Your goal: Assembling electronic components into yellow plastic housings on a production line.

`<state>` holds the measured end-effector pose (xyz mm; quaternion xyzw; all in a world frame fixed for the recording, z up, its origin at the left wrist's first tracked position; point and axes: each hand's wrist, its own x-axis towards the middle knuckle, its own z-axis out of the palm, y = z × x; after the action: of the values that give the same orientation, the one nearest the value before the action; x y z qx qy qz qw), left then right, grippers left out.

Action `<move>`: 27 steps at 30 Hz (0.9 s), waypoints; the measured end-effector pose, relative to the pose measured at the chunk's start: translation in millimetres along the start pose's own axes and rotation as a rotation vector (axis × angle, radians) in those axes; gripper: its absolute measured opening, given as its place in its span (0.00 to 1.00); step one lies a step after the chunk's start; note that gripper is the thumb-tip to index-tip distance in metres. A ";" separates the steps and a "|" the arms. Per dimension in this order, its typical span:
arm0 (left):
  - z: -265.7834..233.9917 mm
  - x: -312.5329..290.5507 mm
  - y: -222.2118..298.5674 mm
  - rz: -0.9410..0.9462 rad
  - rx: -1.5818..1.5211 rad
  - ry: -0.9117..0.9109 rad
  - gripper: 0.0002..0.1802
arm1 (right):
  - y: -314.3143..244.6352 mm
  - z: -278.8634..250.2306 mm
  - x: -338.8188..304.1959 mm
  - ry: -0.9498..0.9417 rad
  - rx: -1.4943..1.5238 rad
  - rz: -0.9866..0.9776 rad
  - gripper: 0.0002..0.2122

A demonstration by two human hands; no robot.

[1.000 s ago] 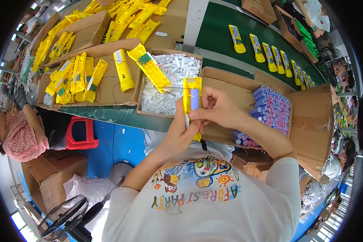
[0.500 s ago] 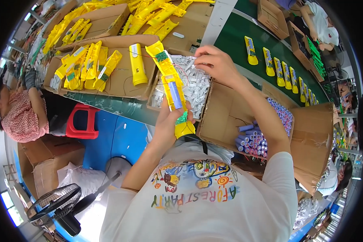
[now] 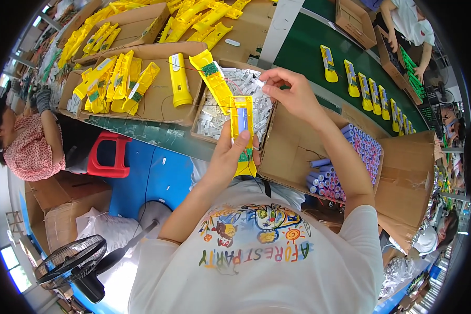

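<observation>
Presently the left hand (image 3: 234, 149) is clamped on a yellow plastic torch half-shell (image 3: 249, 112), thumb across its front, the piece held roughly upright over the near edge of the green-topped bench (image 3: 162, 135). Seated in it: a blue cylindrical battery cell (image 3: 242, 121), with a small green circuit board (image 3: 244, 155) below. Right hand (image 3: 296, 94) raised at the right side of a shallow cardboard box (image 3: 203, 134) of small white plastic parts (image 3: 209, 118); thumb and forefinger near each other, cannot tell whether they pinch a part. Second yellow half-shell (image 3: 214, 83), green board inside, slants across that same box, lower end beside the held one. Toward the bench's left, another cardboard box (image 3: 141, 119) carries more yellow half-shells (image 3: 121, 78) and one rounder yellow torch body (image 3: 180, 86). To the right, along the near edge, a cardboard tray (image 3: 290, 144) with stacked violet-blue cells (image 3: 362, 152).
</observation>
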<state>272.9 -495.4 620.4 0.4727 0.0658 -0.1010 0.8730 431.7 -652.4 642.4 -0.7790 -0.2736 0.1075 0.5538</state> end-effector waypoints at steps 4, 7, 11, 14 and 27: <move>0.3 -3.6 2.9 0.031 0.079 -0.011 0.20 | 8.2 -6.6 -0.8 -0.059 -0.036 0.001 0.09; -0.3 -4.7 3.9 0.008 0.118 -0.026 0.20 | 2.8 -5.5 -3.2 -0.075 0.159 0.209 0.09; -4.6 -1.5 -1.6 0.050 0.191 -0.004 0.21 | -22.2 6.4 -15.3 0.034 0.173 0.049 0.08; -3.1 -3.2 -3.4 0.087 0.282 0.004 0.24 | -34.1 9.5 -23.4 -0.092 0.127 0.049 0.08; 18.1 -0.3 -5.5 0.019 0.056 -0.239 0.18 | -36.4 5.2 -48.5 -0.128 0.161 0.092 0.10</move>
<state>271.6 -513.5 625.9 0.4819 -0.0459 -0.1502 0.8620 378.0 -666.1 667.5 -0.7353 -0.2628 0.2038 0.5905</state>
